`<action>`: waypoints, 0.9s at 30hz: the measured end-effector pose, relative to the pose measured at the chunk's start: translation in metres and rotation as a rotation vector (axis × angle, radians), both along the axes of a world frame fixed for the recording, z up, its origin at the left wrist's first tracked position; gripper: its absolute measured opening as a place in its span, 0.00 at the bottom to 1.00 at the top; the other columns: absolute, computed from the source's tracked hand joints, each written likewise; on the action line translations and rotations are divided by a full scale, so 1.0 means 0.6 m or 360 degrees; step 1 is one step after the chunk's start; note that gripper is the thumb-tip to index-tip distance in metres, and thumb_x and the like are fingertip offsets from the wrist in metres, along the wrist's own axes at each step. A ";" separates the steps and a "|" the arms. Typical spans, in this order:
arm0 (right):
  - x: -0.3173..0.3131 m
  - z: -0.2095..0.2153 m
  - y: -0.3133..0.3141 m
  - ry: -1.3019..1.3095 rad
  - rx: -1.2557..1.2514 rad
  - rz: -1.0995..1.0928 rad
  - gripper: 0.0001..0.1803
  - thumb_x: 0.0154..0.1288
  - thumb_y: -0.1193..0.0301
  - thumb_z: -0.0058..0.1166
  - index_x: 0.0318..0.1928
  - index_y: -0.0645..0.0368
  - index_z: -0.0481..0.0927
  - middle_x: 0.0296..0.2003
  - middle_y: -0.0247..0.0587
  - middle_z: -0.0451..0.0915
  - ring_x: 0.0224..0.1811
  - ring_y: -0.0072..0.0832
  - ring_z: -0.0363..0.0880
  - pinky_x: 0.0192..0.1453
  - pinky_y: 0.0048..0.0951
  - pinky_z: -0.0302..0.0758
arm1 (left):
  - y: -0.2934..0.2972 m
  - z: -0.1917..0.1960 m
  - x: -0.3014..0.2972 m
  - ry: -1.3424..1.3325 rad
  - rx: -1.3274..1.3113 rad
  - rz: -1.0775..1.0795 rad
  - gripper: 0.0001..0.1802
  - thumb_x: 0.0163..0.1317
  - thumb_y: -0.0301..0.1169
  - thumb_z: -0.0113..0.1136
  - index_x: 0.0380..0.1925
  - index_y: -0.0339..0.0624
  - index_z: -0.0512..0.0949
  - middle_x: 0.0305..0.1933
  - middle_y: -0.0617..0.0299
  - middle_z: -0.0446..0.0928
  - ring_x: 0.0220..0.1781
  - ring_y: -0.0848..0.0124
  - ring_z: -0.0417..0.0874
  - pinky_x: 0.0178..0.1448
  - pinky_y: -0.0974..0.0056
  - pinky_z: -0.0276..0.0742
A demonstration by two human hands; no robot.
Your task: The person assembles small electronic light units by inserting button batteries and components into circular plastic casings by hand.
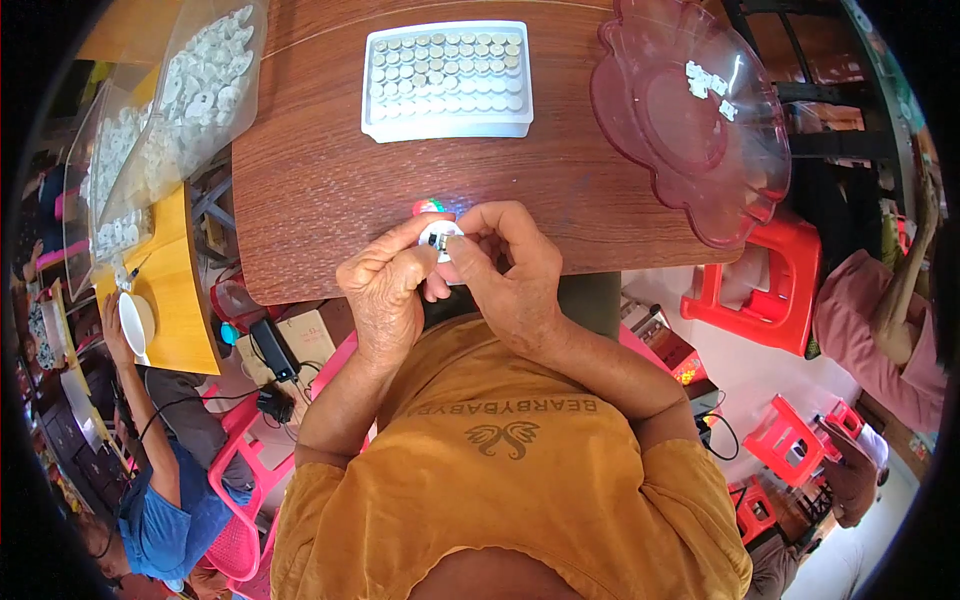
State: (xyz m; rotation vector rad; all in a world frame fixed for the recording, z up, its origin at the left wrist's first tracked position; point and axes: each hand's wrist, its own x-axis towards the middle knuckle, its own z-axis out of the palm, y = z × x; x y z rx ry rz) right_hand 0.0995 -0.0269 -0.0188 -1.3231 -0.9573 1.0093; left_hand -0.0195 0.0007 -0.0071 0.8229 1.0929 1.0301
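Observation:
Just past the near edge of the table, a small round white plastic piece (440,236) with black and metallic parts inside sits between my fingertips. My left hand (386,300) pinches it from the left side. From the right, my right hand (512,275) closes its thumb and forefinger on the same piece; whether a smaller part is between them is hidden. A small red and green item (428,206) shows just beyond the fingers, partly covered. Farther off on the table stands a white tray (447,131) with rows of silvery button cells and pale discs.
A pink scalloped bowl (620,100) at the right holds several small white parts. Clear bags (205,90) of white plastic pieces lie at the left, beside a yellow table (185,300) with a white cup (137,325). A co-worker (180,500) sits there. Red stools (765,290) stand at the right.

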 end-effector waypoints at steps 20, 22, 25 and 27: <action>0.005 0.018 0.005 0.0155 -0.0008 0.0008 0.04 0.60 0.78 0.54 0.33 0.63 0.72 0.22 0.34 0.75 0.21 0.16 0.74 0.23 0.20 0.70 | 0.009 0.012 -0.002 -0.0015 -0.0065 -0.0191 0.13 0.59 0.20 0.51 0.44 0.26 0.77 0.25 0.55 0.79 0.19 0.78 0.74 0.23 0.77 0.68; 0.005 0.030 0.004 0.0205 -0.0023 -0.0019 0.03 0.61 0.79 0.53 0.33 0.62 0.72 0.22 0.36 0.75 0.20 0.18 0.75 0.21 0.21 0.70 | 0.010 0.014 0.004 0.0101 -0.0035 -0.0180 0.12 0.60 0.21 0.52 0.43 0.27 0.78 0.25 0.57 0.79 0.19 0.79 0.73 0.22 0.77 0.67; -0.001 0.009 0.003 0.0012 0.0041 -0.0039 0.02 0.60 0.79 0.52 0.32 0.62 0.72 0.22 0.39 0.74 0.22 0.21 0.76 0.24 0.26 0.72 | 0.006 0.015 0.003 0.0111 -0.0054 -0.0091 0.11 0.60 0.21 0.53 0.40 0.24 0.78 0.23 0.57 0.78 0.17 0.79 0.72 0.20 0.78 0.62; 0.003 0.021 -0.001 0.0013 -0.0071 0.0024 0.03 0.57 0.79 0.52 0.32 0.62 0.72 0.24 0.43 0.73 0.25 0.29 0.77 0.28 0.31 0.72 | 0.006 0.018 -0.001 0.0157 -0.0017 -0.0113 0.12 0.60 0.21 0.52 0.40 0.23 0.78 0.23 0.57 0.78 0.17 0.78 0.72 0.19 0.78 0.62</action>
